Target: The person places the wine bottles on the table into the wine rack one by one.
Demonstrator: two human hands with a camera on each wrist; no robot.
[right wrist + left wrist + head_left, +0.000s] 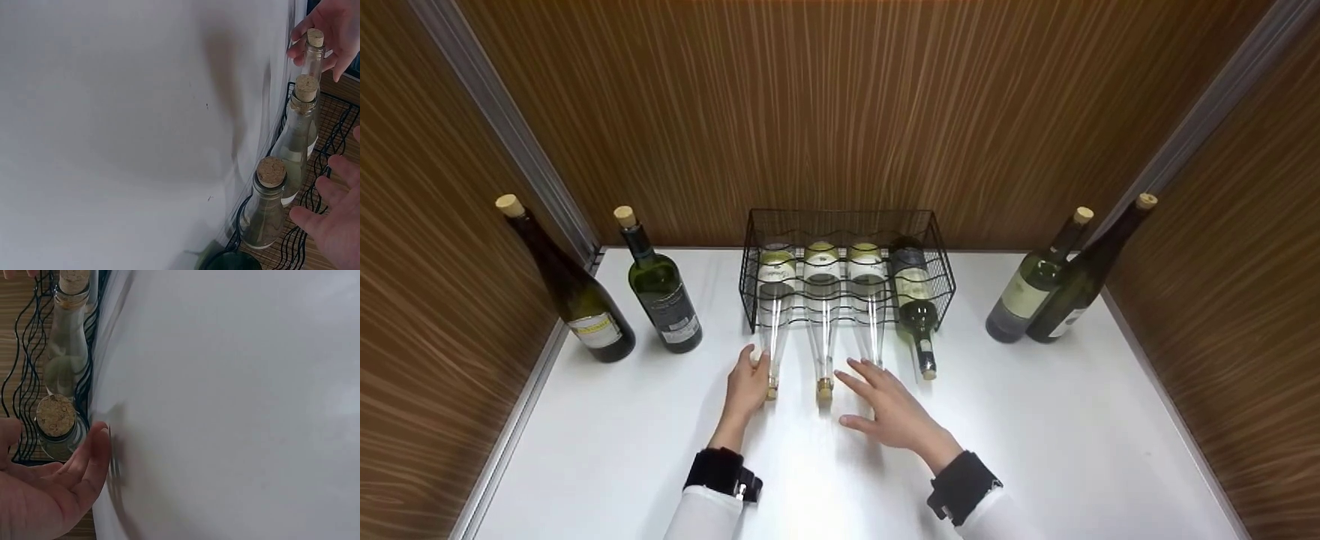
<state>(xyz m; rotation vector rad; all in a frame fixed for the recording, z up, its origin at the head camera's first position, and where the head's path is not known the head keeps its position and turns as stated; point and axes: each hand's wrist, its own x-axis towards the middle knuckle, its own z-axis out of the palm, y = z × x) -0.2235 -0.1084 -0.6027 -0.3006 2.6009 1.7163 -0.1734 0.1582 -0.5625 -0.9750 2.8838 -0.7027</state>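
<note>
Several corked wine bottles lie in a black wire rack [751, 232], necks toward me. Three are clear glass: a left bottle [776, 307], a middle bottle [824, 322] and a right bottle [872, 311]. The fourth, a dark green bottle [919, 315], is at the rack's right end. My left hand [748, 385] is at the left clear bottle's neck, its relaxed fingers beside the cork [56, 416] in the left wrist view. With fingers spread, my right hand [894, 409] hovers by the right clear bottle's neck, close to its cork [271, 172] in the right wrist view.
On the left of the white table [622, 442] stand a tall dark bottle [566, 289] and a green bottle [664, 300]. Two more, a pale-labelled bottle [1024, 296] and a slim dark bottle [1080, 281], stand close together on the right. Wood-grain panels [840, 112] enclose the table.
</note>
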